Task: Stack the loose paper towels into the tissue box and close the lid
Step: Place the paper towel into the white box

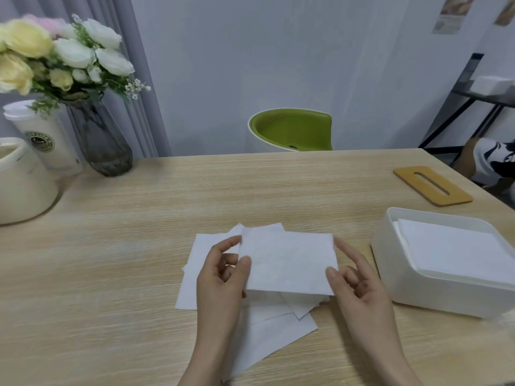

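The table (139,246) was pale wood with a fine grain running across it. Near its middle lay loose towels (267,330), white sheets overlapping at odd angles. Above them both hands held one folded towel (287,263) by its ends: the left hand (220,277) pinched the left edge between thumb and fingers, and the right hand (359,285) pinched the right edge the same way. To the right stood the box (412,285), white and open, with a flat pile of towels already inside. Its lid (432,186), tan with a long slot, lay flat on the table behind the box, apart from it. At the far left corner stood a dark glass vase (100,143) of white and yellow flowers (64,54), a lidded paper cup (44,135) and a cream container (22,185). Beyond the table's far edge were a green chair (292,129), a plain pale wall (278,51), a grey curtain (147,107) on the left and a black shelf frame (473,101) on the right.
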### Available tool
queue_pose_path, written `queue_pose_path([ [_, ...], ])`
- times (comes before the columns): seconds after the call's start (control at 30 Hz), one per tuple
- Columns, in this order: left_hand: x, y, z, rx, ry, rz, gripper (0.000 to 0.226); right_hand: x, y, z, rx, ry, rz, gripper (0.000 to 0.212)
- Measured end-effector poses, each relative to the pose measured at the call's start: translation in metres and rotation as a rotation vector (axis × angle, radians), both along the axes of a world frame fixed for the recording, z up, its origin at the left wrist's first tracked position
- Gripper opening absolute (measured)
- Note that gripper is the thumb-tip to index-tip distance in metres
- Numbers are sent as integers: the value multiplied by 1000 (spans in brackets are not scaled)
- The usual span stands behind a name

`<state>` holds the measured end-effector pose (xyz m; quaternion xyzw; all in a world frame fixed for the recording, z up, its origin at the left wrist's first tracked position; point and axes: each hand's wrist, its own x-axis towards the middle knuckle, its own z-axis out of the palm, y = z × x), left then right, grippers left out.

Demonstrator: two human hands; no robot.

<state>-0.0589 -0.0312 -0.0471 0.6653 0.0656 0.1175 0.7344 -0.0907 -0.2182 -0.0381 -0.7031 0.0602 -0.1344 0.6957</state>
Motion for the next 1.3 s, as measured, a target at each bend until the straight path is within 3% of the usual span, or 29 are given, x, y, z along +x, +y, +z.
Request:
queue_pose_path([
  [0.33, -3, -13, 33, 61, -56, -46, 26, -11, -21, 40, -241, -110, -100, 21],
  [0.77, 16, -121, 54, 125, -34, -295, 19, -24, -122, 64, -472, -55, -419, 18],
  [0.9, 24, -160, 57, 228, -64, -335, 21, -23, -154, 68, -540, -17, -503, 19],
  [1.2, 28, -209, 43, 770, -320, -314, 25, -18, -205, 48, -738, 14, -534, 25],
  [1.3, 26, -208, 38, 869, -371, -288, 32, -17, -210, 40, -811, 26, -546, 26],
])
